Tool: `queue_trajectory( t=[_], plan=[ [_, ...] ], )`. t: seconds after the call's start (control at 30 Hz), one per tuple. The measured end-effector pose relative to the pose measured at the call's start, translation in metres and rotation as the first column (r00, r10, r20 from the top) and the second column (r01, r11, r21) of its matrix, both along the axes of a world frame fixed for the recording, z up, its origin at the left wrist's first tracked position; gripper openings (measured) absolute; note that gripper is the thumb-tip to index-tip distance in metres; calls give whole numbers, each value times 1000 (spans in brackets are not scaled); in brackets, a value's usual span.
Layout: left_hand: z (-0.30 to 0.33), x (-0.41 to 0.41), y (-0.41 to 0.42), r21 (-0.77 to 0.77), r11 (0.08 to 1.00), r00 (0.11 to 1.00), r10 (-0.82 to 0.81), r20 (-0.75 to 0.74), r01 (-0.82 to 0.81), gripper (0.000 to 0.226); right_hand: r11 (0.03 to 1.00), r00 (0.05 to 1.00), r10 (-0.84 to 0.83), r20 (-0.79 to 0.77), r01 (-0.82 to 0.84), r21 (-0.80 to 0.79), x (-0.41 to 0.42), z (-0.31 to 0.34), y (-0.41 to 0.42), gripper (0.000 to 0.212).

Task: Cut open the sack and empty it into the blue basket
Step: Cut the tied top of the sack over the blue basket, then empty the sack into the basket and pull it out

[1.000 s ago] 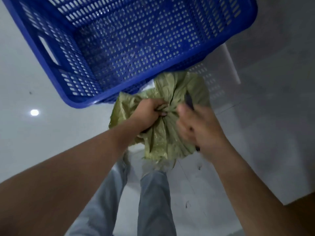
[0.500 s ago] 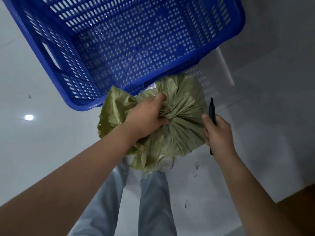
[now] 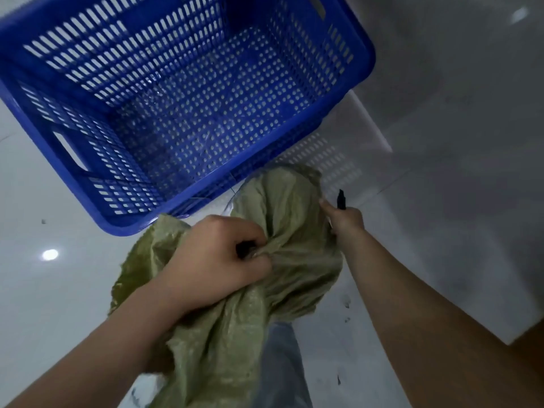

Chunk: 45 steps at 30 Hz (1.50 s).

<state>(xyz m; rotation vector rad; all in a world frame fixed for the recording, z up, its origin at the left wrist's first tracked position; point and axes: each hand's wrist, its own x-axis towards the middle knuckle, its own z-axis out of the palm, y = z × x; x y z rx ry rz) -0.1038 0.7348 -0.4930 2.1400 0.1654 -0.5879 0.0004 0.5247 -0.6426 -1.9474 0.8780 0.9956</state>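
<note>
A large blue perforated plastic basket (image 3: pixel 164 92) fills the frame from nine to one o'clock, standing on the pale glossy tiled floor (image 3: pixel 44 290) with nothing visible inside it. Its near rim runs just beside the olive-green woven plastic sack (image 3: pixel 288 231), which sits at the frame's centre and trails down toward six o'clock, over the person's light blue trouser leg (image 3: pixel 284 366).

The left hand (image 3: pixel 215 260) is clenched into a fist around the gathered, twisted neck of the sack, with fabric bunching out on both sides of the knuckles and pleats radiating from the grip. At three o'clock of the sack's rounded bulge, the right hand (image 3: pixel 346 220) is closed around a slim black cutting tool (image 3: pixel 341 198), whose tip points up toward twelve o'clock; the hand's thumb side touches the sack's edge. Whether a blade is out cannot be told.

A bright reflected light spot (image 3: pixel 50 254) shines on the floor at nine o'clock. At four o'clock a brown surface (image 3: pixel 527 348) enters the corner.
</note>
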Motion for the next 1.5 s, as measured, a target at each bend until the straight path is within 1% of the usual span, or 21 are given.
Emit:
queue_trajectory(
  t=[0.07, 0.1, 0.17, 0.2, 0.27, 0.33, 0.4, 0.5, 0.57, 0.63, 0.7, 0.77, 0.8, 0.87, 0.9, 1.0, 1.13, 1.2, 1.27, 1.33, 1.5],
  plan=[
    [0, -13, 3, -146, 980, 986, 120, -114, -136, 31, 1000, 999, -5, -42, 6, 20, -7, -5, 8, 75],
    [0, -19, 3, -159, 978, 984, 114, -140, -136, 31, 999, 999, 11, -52, -10, 34, -10, -6, 13, 70],
    [1, -28, 3, -139, 984, 986, 93, -139, -112, 35, 987, 985, 163, -52, -163, 9, -16, -3, 23, 56],
    [3, -29, 4, -135, 979, 979, 134, -153, -155, 34, 969, 968, 247, -54, -248, -17, -19, -1, 26, 51],
    [4, -27, 7, -174, 918, 916, 308, -258, -357, 15, 941, 940, 333, -76, -337, -43, -25, 3, 31, 43],
    [0, -22, 6, -166, 833, 818, 446, -364, -528, 18, 936, 932, 346, -110, -351, -26, -32, 11, 31, 33],
    [-4, -20, 0, -169, 779, 743, 475, -471, -604, 22, 958, 949, 286, -135, -286, 17, -40, 23, 25, 21],
    [6, -16, -13, -188, 730, 676, 460, -576, -657, 29, 992, 982, 81, -171, -64, 108, -52, 53, 17, 20],
    [19, -8, -17, -191, 735, 680, 450, -579, -650, 32, 984, 984, -26, -176, 56, 167, -57, 78, 18, 5],
    [39, 2, -15, -216, 725, 681, 440, -585, -654, 34, 978, 985, -63, -160, 93, 185, -58, 106, 22, 14],
    [66, 7, -10, -223, 724, 691, 449, -566, -653, 34, 978, 987, -59, -151, 87, 188, -55, 141, 28, 6],
    [103, 4, -3, -204, 781, 749, 436, -499, -591, 33, 983, 990, -31, -140, 56, 178, -53, 179, 32, 10],
    [124, 0, 1, -188, 844, 819, 395, -417, -502, 28, 984, 992, -7, -122, 29, 177, -51, 199, 34, 11],
    [168, -9, 11, -108, 968, 965, 209, -161, -228, 18, 986, 996, 35, -83, -21, 163, -47, 240, 38, 12],
    [190, -14, 17, -42, 995, 995, 91, -37, -93, 16, 987, 997, 43, -64, -33, 159, -46, 262, 41, 13],
    [250, -31, 31, 116, 981, 972, -173, 157, 156, 29, 986, 1000, 27, 0, -26, 166, -45, 313, 43, 19],
    [314, -45, 43, 252, 926, 850, -362, 382, 281, 24, 997, 996, 44, 77, -48, 58, -42, 358, 45, 9],
    [347, -41, 52, 259, 927, 799, -366, 477, 271, 19, 1000, 989, 11, 151, -10, -8, -42, 379, 47, 11],
    [383, -34, 62, 217, 951, 760, -307, 572, 220, 11, 997, 976, -73, 206, 80, -23, -42, 393, 46, 23],
    [419, -26, 73, 128, 976, 731, -218, 647, 178, 9, 988, 968, -148, 204, 153, -7, -45, 410, 46, 28],
    [504, -6, 89, -190, 982, 669, 132, 731, 13, 20, 986, 977, -163, 140, 164, 5, -55, 449, 54, 35]
  ],
)
